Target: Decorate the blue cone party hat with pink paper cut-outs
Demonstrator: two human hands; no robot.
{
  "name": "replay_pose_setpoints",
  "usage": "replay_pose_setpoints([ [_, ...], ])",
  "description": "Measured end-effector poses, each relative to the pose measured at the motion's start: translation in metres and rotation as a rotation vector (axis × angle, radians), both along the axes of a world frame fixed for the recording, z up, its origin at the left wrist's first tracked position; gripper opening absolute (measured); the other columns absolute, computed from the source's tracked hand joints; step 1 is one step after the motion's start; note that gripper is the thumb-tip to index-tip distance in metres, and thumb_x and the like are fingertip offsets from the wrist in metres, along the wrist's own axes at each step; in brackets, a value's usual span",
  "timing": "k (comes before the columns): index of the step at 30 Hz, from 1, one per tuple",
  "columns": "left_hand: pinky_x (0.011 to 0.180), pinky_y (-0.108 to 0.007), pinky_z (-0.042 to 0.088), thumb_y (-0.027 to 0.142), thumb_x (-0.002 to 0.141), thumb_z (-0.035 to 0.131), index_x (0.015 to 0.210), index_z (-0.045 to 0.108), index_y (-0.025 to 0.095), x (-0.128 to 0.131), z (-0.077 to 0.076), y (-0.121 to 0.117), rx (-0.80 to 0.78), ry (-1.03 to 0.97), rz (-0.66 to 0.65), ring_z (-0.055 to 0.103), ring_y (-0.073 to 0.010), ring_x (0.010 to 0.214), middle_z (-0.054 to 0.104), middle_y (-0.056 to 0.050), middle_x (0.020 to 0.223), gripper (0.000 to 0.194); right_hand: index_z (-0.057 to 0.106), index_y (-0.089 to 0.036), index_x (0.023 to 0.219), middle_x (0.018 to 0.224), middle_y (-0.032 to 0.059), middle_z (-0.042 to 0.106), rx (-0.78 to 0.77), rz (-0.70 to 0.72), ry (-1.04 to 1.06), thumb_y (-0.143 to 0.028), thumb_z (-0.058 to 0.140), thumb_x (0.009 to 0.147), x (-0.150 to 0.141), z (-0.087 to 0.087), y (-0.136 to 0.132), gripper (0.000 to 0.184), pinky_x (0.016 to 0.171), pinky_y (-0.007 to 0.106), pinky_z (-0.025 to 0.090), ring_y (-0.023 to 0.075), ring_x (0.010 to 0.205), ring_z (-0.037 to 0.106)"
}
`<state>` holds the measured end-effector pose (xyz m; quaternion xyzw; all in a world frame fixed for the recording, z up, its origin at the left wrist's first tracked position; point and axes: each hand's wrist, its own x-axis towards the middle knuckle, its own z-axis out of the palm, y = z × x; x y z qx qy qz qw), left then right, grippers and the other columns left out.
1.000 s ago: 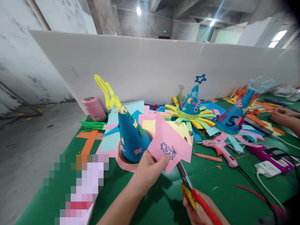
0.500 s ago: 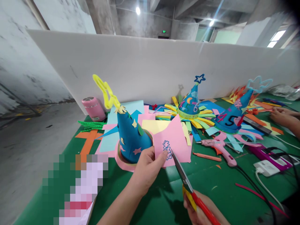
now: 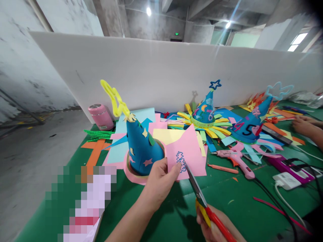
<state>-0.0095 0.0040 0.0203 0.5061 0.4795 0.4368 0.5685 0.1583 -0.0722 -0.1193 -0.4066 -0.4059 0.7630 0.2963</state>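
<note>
The left hand [image 3: 157, 183] has its thumb and fingers closed on the lower left part of a pink paper [image 3: 188, 148], the thumb lying flat beside a jagged blue outline [image 3: 180, 162] drawn there. Just to the right of that thumb, the scissors [image 3: 196, 186] reach up to the paper, their tips at the edge of the outline; I can't tell from here how far apart the blades are. The right hand [image 3: 217, 225] is curled around the red and yellow handles, below and to the right of the left fingers. Up and to the left of those fingers stands a blue cone hat [image 3: 142, 148] with stars on it and a pink brim, a bent yellow pipe cleaner [image 3: 114, 99] at its top. Off to the right of the fingers lie an orange-pink stick [image 3: 223, 168] and a pink glue gun [image 3: 238, 161], both on the green table [image 3: 174, 218]. Farther right, another person's hands [image 3: 306, 124] are near some paper scraps.
</note>
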Motion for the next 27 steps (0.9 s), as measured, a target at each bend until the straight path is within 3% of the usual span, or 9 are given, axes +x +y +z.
replay_pose_setpoints([
  [10, 0.049, -0.021, 0.031, 0.036, 0.069, 0.057, 0.063, 0.058, 0.013, 0.002, 0.001, -0.001, -0.005, -0.003, 0.018, 0.037, -0.0099, 0.052, 0.047, 0.003, 0.054, 0.024, 0.046, -0.015, 0.079, 0.047, -0.0073, 0.036, -0.057, 0.119, 0.084, -0.069, 0.057, 0.055, 0.008, 0.019, 0.008, 0.059, 0.036, 0.016, 0.023, 0.0038, 0.040, 0.034],
  [17, 0.048, -0.021, 0.030, 0.034, 0.069, 0.057, 0.061, 0.057, 0.013, 0.001, 0.002, -0.001, -0.004, -0.012, 0.015, 0.037, -0.0093, 0.051, 0.047, 0.003, 0.054, 0.022, 0.044, -0.017, 0.077, 0.046, -0.0080, 0.032, -0.117, 0.045, 0.033, -0.072, 0.053, 0.056, 0.003, 0.006, 0.003, 0.060, 0.033, 0.016, 0.017, 0.0033, 0.037, 0.029],
  [21, 0.050, -0.021, 0.031, 0.035, 0.070, 0.057, 0.064, 0.058, 0.013, 0.001, 0.001, 0.000, -0.005, -0.008, 0.003, 0.039, -0.0102, 0.053, 0.049, 0.002, 0.056, 0.023, 0.044, -0.017, 0.077, 0.046, -0.0085, 0.031, -0.046, 0.046, 0.039, -0.072, 0.057, 0.051, 0.003, 0.004, 0.001, 0.062, 0.034, 0.016, 0.018, 0.0037, 0.038, 0.030],
  [27, 0.050, -0.021, 0.030, 0.036, 0.070, 0.058, 0.064, 0.058, 0.013, 0.000, -0.001, 0.000, 0.003, -0.009, 0.000, 0.038, -0.0100, 0.053, 0.047, 0.002, 0.056, 0.024, 0.047, -0.017, 0.077, 0.048, -0.0072, 0.033, 0.056, 0.050, -0.011, -0.071, 0.054, 0.055, 0.004, 0.006, 0.001, 0.059, 0.036, 0.017, 0.020, 0.0039, 0.040, 0.028],
])
